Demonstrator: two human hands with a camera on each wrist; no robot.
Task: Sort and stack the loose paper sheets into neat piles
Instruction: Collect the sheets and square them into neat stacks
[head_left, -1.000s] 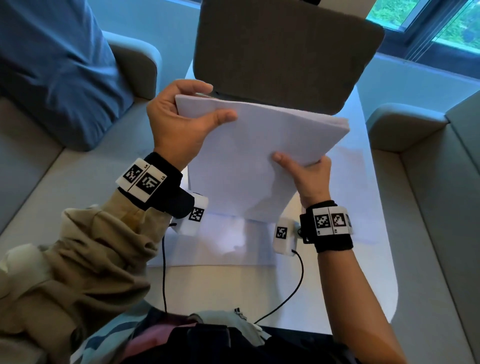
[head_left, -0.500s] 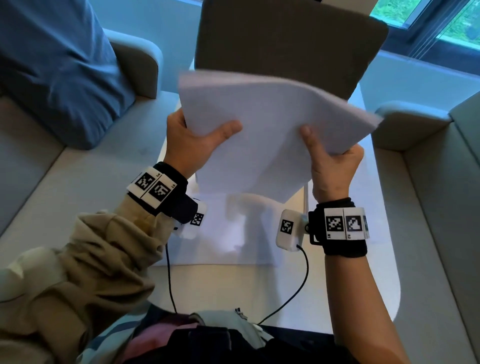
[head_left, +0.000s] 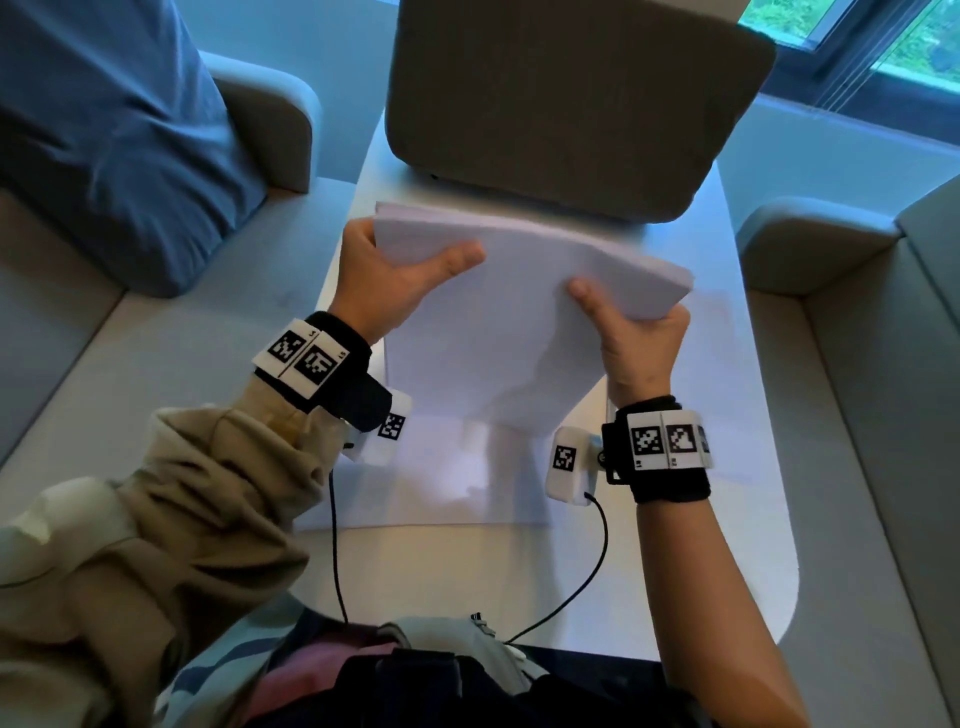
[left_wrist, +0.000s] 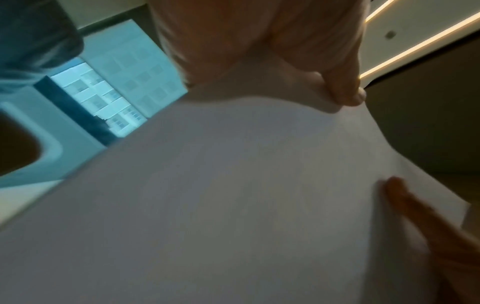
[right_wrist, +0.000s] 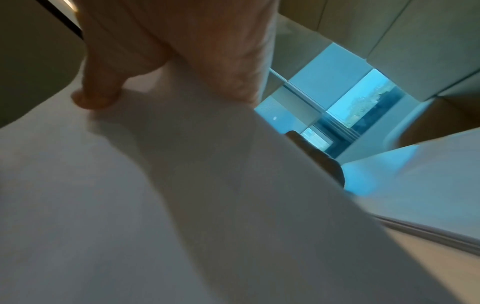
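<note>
From the head view, you hold the stack of paper sheets (head_left: 519, 322) up off the desk (head_left: 727, 519), tilted, its lower corner hanging toward the sheets on the desk (head_left: 441, 478) that lie flat beneath. Your left hand (head_left: 384, 280) pinches the stack's left edge, thumb laid across the face and fingers hidden behind; your right hand (head_left: 639, 343) pinches the right edge the same way, thumb on the face. You appear to be at the squaring step: the gathered sheets are in your grip and their edges look roughly flush along the top, though the stack bows between your hands. The next move probably calls for tapping one edge on the desk to even it, then laying the stack down square, either on the flat sheets or beside them. From the left wrist view, the paper fills most of the picture, with your left thumb (left_wrist: 345, 90) pressed on its upper face and a fingertip of the other hand (left_wrist: 405, 193) blurred at the far edge. From the right wrist view, your right thumb (right_wrist: 98, 96) presses the sheet from above, the paper curving away under it; the fingers behind are hidden.
</note>
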